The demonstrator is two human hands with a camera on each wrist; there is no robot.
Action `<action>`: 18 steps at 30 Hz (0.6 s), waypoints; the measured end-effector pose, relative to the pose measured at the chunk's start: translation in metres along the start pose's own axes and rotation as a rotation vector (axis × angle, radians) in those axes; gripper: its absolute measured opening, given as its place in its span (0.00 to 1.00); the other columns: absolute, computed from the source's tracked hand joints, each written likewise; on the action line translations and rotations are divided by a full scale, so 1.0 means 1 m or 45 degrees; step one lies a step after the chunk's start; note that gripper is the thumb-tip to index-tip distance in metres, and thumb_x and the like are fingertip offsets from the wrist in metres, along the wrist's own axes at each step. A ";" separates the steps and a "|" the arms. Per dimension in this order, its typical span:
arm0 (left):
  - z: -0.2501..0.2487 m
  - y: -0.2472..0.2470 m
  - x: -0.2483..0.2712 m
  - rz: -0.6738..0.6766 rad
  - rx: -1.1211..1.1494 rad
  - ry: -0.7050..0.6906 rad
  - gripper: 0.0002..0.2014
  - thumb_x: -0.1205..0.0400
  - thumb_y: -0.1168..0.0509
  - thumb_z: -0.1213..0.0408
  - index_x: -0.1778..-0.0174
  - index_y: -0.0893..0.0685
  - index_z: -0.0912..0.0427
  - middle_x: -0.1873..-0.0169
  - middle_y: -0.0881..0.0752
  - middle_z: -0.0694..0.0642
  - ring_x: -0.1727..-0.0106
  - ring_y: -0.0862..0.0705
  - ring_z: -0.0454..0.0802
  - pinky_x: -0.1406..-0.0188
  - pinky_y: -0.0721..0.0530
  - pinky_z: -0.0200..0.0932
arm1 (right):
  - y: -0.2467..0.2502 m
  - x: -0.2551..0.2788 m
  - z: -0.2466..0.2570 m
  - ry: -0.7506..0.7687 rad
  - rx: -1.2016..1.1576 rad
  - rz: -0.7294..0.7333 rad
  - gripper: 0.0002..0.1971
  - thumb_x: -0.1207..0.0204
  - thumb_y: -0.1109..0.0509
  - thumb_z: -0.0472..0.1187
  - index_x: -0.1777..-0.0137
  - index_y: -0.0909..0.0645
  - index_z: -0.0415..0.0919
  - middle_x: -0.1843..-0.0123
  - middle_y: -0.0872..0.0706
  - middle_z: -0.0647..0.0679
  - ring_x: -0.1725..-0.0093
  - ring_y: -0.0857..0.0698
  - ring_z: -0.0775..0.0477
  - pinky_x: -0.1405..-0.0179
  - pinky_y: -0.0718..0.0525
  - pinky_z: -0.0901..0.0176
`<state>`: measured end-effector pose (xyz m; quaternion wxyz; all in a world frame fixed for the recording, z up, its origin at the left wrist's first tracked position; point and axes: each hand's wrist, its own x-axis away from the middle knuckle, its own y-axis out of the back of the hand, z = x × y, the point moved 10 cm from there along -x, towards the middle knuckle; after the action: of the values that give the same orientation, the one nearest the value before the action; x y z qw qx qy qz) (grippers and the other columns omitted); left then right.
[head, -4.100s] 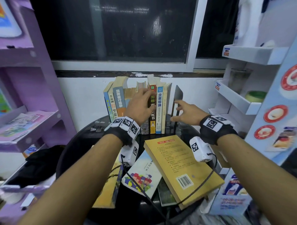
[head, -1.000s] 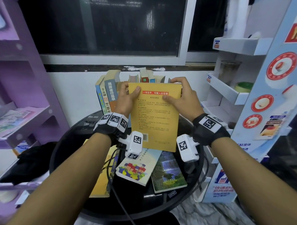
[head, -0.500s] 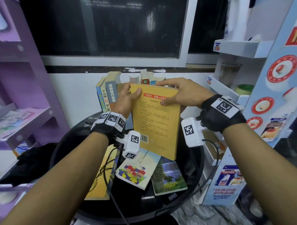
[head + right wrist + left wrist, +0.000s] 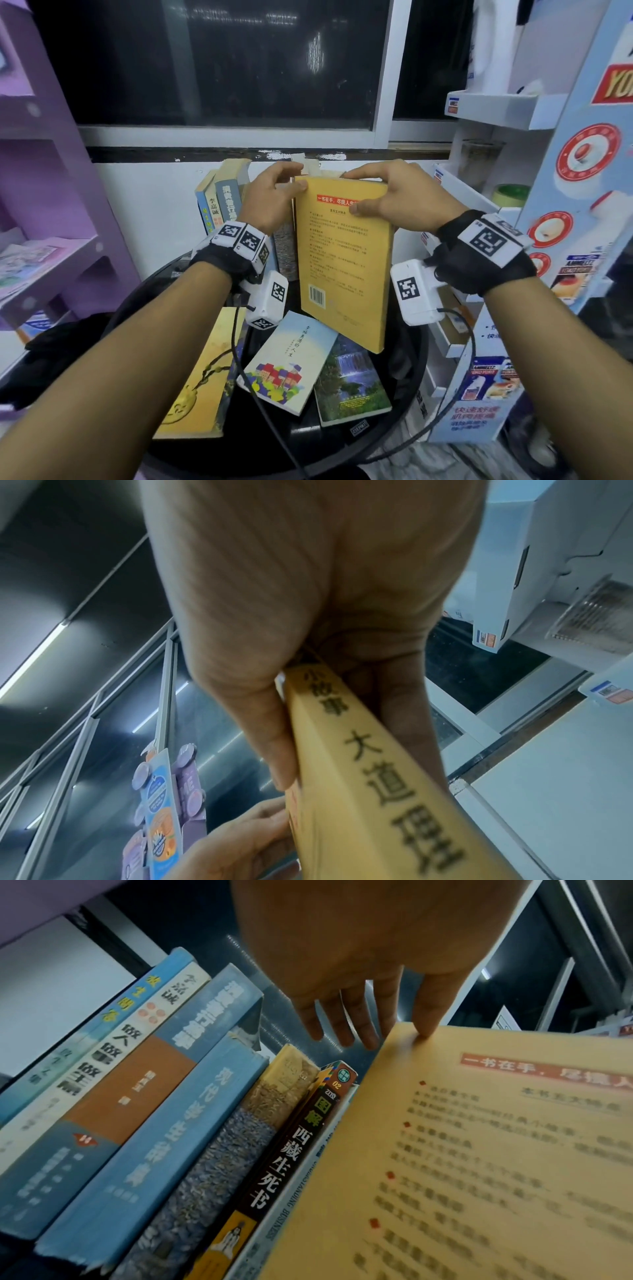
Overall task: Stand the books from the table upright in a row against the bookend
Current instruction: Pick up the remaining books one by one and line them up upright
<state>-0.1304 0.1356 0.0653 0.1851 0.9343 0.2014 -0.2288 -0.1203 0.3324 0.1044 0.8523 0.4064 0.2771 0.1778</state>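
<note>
I hold a yellow book (image 4: 342, 257) upright above the black round table (image 4: 267, 442), in front of the row of standing books (image 4: 222, 202). My left hand (image 4: 294, 178) pinches its top left corner, thumb on the cover (image 4: 496, 1150), fingers reaching behind next to the row's spines (image 4: 171, 1096). My right hand (image 4: 380, 192) grips the top right corner over the spine (image 4: 359, 750). The bookend is hidden behind the yellow book. Three books lie flat: a gold one (image 4: 202, 377), a pale blue one (image 4: 287, 363) and a waterfall one (image 4: 349, 380).
A purple shelf unit (image 4: 51, 246) stands close on the left. On the right are a white display rack (image 4: 496, 109) and a blue cardboard stand (image 4: 582, 205). A dark window (image 4: 222, 61) and white wall lie behind the row. Wrist-camera cables (image 4: 239, 359) trail over the flat books.
The yellow book, flat on the table four seconds ago, is lifted upright. Over the last second it swung with its spine to the right and moved toward the row; my right hand shifted onto its top.
</note>
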 end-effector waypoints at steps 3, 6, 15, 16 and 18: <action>-0.012 -0.004 -0.005 -0.015 -0.233 -0.084 0.16 0.18 0.34 0.59 0.34 0.18 0.50 0.36 0.19 0.46 0.34 0.25 0.43 0.32 0.26 0.48 | 0.014 0.002 -0.008 -0.045 0.006 -0.021 0.25 0.25 0.25 0.45 0.28 0.24 0.51 0.40 0.18 0.52 0.57 0.14 0.58 0.69 0.15 0.67; -0.026 -0.017 -0.010 0.036 -0.483 -0.191 0.17 0.18 0.34 0.59 0.32 0.19 0.53 0.33 0.21 0.51 0.31 0.26 0.48 0.31 0.30 0.47 | 0.027 0.003 -0.016 -0.077 0.039 -0.055 0.25 0.25 0.25 0.45 0.28 0.24 0.50 0.35 0.19 0.50 0.53 0.12 0.51 0.66 0.13 0.63; -0.023 -0.055 -0.047 0.179 -1.174 -0.399 0.23 0.22 0.33 0.48 0.31 0.21 0.50 0.30 0.21 0.55 0.28 0.27 0.55 0.28 0.31 0.56 | 0.036 -0.009 -0.046 -0.168 0.194 -0.151 0.27 0.25 0.25 0.47 0.27 0.25 0.49 0.36 0.17 0.45 0.53 0.17 0.50 0.66 0.17 0.63; -0.022 -0.059 -0.052 0.207 -1.217 -0.409 0.24 0.22 0.34 0.47 0.30 0.22 0.49 0.29 0.22 0.54 0.27 0.28 0.55 0.26 0.32 0.57 | 0.034 -0.011 -0.050 -0.182 0.181 -0.164 0.27 0.25 0.25 0.47 0.26 0.26 0.49 0.36 0.17 0.45 0.52 0.18 0.50 0.62 0.16 0.60; -0.021 -0.065 -0.059 0.231 -1.288 -0.442 0.24 0.22 0.35 0.45 0.30 0.22 0.48 0.28 0.22 0.53 0.26 0.29 0.55 0.24 0.35 0.58 | 0.031 -0.015 -0.056 -0.214 0.153 -0.189 0.27 0.25 0.26 0.47 0.25 0.26 0.48 0.36 0.17 0.46 0.49 0.18 0.49 0.54 0.14 0.55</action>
<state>-0.2007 0.1831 0.0960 0.6614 0.6906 0.1712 -0.2374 -0.1692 0.3764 0.1048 0.8574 0.4486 0.2442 0.0629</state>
